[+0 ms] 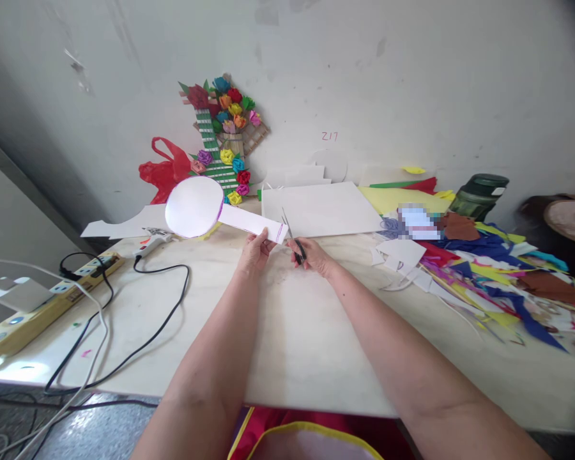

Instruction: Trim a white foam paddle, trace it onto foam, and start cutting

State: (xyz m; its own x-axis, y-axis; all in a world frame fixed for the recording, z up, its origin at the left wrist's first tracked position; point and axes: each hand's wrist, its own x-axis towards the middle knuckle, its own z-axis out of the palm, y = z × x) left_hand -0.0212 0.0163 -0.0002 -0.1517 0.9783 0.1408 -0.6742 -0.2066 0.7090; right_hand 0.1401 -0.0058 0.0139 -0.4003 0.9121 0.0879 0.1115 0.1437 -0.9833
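White and edged in purple, a paddle-shaped paper cutout (pixel 227 214) is held above the pale, marble-like counter (pixel 316 338), its round disc out to the left of both hands and its straight strip running right and toward the person. The bare left hand (pixel 257 250) pinches the strip close to its far end, thumb on top and fingers beneath. Short purple lines cross the strip just past that thumb. The bare right hand (pixel 312 257) is curled round the black handles of slim metal scissors (pixel 299 248), just beside the strip's end, blades pointing up and away.

Red handwriting (pixel 330 136) on the grey wall (pixel 412 83) reads "217", or perhaps "Z17". A squat dark-green bottle (pixel 476 199) bears a small white patch, too small to read.

Fingers of the left hand are partly hidden under the strip; whether the blades touch the paper, I cannot tell. The disc overlaps a crumpled red plastic bag (pixel 165 167) behind it. A blurred-out block (pixel 419 222) conceals something beside the heap of multicoloured paper scraps (pixel 508 287). The red garment with yellow trim (pixel 268 434) is cut off below.
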